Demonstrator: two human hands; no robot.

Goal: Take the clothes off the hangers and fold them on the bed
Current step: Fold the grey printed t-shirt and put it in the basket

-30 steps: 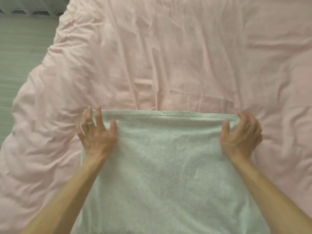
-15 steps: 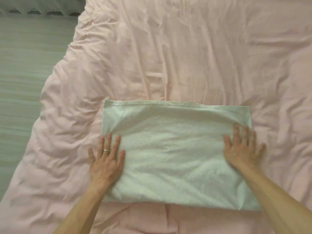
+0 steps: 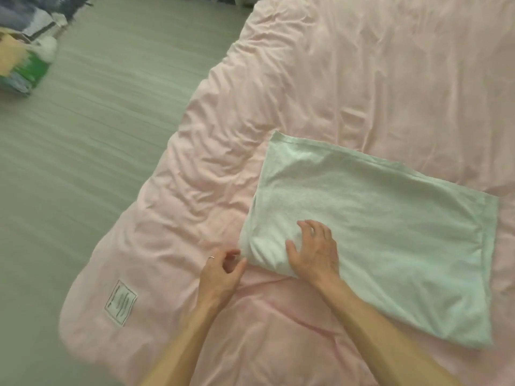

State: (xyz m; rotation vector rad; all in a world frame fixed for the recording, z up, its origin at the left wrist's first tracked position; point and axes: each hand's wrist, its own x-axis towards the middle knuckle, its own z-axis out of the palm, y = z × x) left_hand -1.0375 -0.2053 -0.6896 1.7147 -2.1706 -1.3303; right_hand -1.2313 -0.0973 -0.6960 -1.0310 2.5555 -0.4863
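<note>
Towel (image 3: 376, 218): pale green, folded rectangle on bed (image 3: 362, 79). Right hand (image 3: 313, 253) spread, pressing its corner; left hand (image 3: 221, 271) loosely curled alongside, hold unclear.

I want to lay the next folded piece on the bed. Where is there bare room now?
The widest bare patch of pink duvet lies beyond the folded green cloth. Another lies left of the cloth, up to the duvet's edge by the floor. It is crowded at the cloth's near left corner, where the left hand and right hand are.
</note>
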